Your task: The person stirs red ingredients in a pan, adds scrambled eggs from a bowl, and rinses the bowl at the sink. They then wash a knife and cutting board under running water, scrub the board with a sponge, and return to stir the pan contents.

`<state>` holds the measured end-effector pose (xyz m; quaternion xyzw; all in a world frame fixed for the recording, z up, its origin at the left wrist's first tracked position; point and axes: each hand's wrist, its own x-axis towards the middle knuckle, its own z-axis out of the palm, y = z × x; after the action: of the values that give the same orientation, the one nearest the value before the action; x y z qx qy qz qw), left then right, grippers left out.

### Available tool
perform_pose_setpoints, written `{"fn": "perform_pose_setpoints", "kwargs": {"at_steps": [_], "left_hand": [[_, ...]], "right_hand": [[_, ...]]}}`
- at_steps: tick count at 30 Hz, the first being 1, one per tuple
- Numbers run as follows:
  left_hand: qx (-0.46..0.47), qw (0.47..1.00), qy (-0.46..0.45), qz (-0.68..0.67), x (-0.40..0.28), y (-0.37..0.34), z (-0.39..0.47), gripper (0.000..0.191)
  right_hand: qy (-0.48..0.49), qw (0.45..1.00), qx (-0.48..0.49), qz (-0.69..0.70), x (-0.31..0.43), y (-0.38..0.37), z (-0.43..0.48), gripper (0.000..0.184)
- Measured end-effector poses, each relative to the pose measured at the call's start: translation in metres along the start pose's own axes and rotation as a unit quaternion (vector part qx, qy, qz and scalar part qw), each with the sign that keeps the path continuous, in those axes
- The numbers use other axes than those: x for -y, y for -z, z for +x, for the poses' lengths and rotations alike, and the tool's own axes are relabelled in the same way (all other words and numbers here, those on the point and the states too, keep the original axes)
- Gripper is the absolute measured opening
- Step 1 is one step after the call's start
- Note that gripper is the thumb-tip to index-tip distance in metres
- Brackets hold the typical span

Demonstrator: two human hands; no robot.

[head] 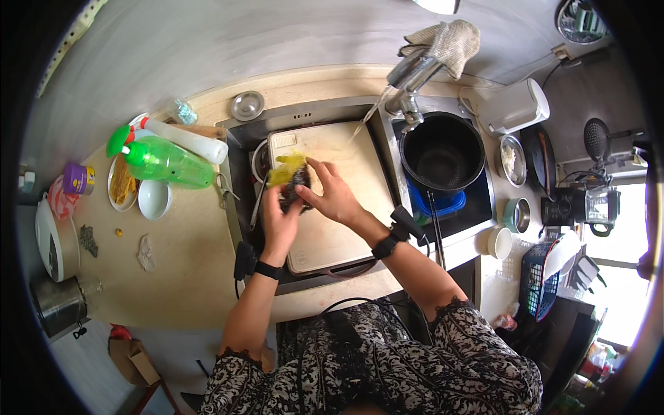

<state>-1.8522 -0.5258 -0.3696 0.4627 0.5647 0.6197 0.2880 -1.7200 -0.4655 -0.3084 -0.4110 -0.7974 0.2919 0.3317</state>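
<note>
My left hand point(280, 220) holds a dark, rough-textured bundle point(295, 191) with crumpled yellow mesh-like material point(286, 167) at its top; I cannot tell exactly what it is. On the bundle's right side, the thumb and fingertips of my right hand point(332, 194) reach its edge, fingers spread; whether they grip it is unclear. Beneath both hands a cream cutting board point(342, 238) lies across the sink point(244, 137). Water runs from the tap point(410, 70) towards the board's upper right corner. Left of the board, a metal utensil handle point(258, 205) and part of a bowl point(259, 161) show in the sink.
A black pot point(441, 150) stands right of the sink, its long handle point(437, 233) pointing towards me. To the left are a green spray bottle point(168, 163), a white bowl point(154, 199) and scissors point(224, 189). A knitted glove point(456, 46) hangs over the tap.
</note>
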Motion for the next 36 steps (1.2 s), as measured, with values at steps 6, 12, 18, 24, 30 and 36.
{"fn": "perform_pose_setpoints", "kwargs": {"at_steps": [6, 12, 18, 24, 30, 36], "left_hand": [[0.126, 0.988, -0.08, 0.047, -0.008, -0.006, -0.03, 0.071], [0.061, 0.971, -0.077, 0.218, 0.01, 0.03, -0.055, 0.066], [0.043, 0.974, -0.088, 0.203, -0.013, 0.013, -0.065, 0.073], [0.012, 0.976, -0.077, 0.202, -0.019, -0.005, -0.047, 0.077], [0.062, 0.976, 0.035, 0.205, -0.009, 0.01, -0.084, 0.072], [0.077, 0.988, 0.063, 0.119, -0.008, 0.005, -0.097, 0.069]], "right_hand": [[-0.073, 0.996, 0.007, 0.048, -0.053, 0.017, 0.012, 0.057], [-0.155, 0.97, 0.01, 0.187, -0.092, 0.063, 0.044, 0.044], [-0.214, 0.898, 0.131, 0.361, -0.07, 0.071, 0.027, 0.035], [-0.183, 0.876, 0.163, 0.416, -0.08, 0.07, 0.016, 0.039], [-0.067, 0.957, -0.05, -0.278, -0.1, 0.083, 0.028, 0.04], [0.014, 0.902, -0.035, -0.429, -0.066, 0.037, 0.005, 0.051]]}}
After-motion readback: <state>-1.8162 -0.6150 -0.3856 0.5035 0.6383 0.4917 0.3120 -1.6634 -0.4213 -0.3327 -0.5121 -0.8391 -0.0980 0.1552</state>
